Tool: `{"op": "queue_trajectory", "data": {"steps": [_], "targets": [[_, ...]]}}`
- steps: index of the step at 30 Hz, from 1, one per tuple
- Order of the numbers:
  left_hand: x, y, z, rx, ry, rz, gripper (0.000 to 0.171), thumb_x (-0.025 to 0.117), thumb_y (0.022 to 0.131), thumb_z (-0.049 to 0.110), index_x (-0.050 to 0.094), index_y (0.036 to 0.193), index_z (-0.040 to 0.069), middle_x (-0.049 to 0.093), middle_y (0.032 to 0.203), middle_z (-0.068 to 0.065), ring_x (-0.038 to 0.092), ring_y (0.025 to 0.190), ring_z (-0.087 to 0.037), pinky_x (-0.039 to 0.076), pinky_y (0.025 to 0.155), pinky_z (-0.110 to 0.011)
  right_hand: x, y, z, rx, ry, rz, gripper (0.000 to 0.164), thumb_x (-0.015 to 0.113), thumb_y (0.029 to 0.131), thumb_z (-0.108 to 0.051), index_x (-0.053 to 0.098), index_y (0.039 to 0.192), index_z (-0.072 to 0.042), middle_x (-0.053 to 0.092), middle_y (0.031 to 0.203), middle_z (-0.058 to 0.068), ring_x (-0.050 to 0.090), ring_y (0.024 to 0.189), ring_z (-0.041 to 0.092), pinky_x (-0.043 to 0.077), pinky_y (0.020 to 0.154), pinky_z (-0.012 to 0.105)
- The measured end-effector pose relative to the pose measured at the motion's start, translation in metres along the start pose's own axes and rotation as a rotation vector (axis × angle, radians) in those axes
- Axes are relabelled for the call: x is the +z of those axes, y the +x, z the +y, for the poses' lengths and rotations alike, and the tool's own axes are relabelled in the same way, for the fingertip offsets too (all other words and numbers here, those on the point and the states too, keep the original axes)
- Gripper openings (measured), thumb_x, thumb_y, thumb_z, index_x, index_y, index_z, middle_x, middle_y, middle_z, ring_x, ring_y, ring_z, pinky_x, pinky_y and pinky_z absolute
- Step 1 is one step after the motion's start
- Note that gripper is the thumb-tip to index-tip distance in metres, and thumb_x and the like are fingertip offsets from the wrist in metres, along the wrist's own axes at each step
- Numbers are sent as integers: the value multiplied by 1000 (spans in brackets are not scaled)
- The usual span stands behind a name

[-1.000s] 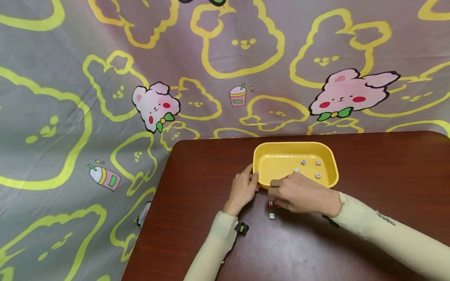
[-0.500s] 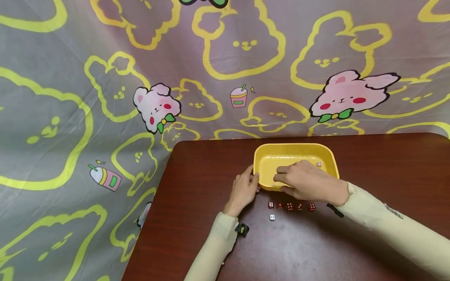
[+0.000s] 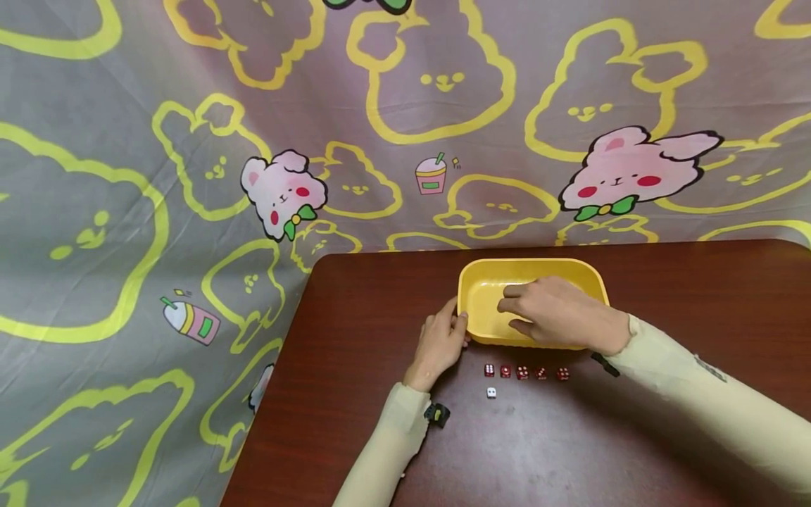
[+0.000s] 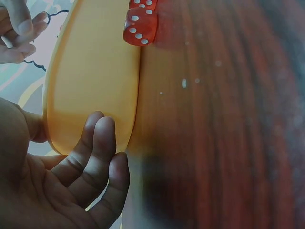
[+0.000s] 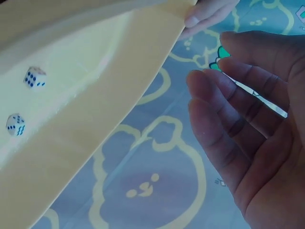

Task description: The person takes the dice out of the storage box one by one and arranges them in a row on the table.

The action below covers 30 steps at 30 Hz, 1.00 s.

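Note:
My left hand (image 3: 438, 340) grips the left end of a yellow plastic tub (image 4: 90, 71), thumb at the rim and fingers against the outer wall. My right hand (image 3: 552, 310) is over the tub in the head view; its fingers (image 5: 214, 138) are loosely bent, with nothing between them in the right wrist view. Two white dice with blue pips, one die (image 5: 35, 78) above another die (image 5: 15, 124), lie in the tub. In the head view my right hand hides them.
A row of several red dice (image 3: 522, 372) lies on the brown table (image 3: 355, 310) in front of the tub. One white die (image 3: 491, 393) sits below the row's left end. A patterned cloth (image 3: 405, 105) hangs behind the table.
My right hand has moved from the red dice at the tub's front edge back and up over the tub, uncovering the row. My left hand stays on the tub.

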<state>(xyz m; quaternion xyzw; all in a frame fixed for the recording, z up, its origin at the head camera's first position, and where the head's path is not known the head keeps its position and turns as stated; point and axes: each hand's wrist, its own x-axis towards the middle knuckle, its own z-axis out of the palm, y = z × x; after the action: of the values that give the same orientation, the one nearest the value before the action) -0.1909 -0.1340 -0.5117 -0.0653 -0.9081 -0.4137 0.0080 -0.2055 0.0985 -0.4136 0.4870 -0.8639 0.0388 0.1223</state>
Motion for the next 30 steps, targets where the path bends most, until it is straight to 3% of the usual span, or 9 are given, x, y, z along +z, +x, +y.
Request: {"op": "queue_trajectory", "data": {"steps": [11, 19, 30], "targets": [[0, 1, 0, 2, -7, -1, 46, 48, 109, 29, 52, 153, 19, 77, 80, 4, 64, 57, 3, 56, 76, -27, -4, 3, 10, 33, -12, -9, 23, 88, 80, -16, 77, 101, -11, 68, 86, 0, 59, 58, 14, 50, 54, 32], [0, 0, -2, -7, -2, -1, 46, 49, 109, 29, 52, 153, 19, 78, 80, 5, 64, 57, 4, 56, 77, -28, -3, 6, 19, 41, -10, 0, 25, 90, 78, -15, 78, 100, -10, 68, 86, 0, 62, 63, 13, 54, 58, 33], [0, 0, -2, -3, -1, -1, 45, 49, 109, 29, 52, 153, 19, 77, 79, 6, 64, 57, 4, 55, 74, -26, 2, 7, 34, 60, -36, -14, 21, 86, 81, -16, 77, 99, -12, 70, 86, -1, 59, 56, 15, 46, 49, 32]]}}
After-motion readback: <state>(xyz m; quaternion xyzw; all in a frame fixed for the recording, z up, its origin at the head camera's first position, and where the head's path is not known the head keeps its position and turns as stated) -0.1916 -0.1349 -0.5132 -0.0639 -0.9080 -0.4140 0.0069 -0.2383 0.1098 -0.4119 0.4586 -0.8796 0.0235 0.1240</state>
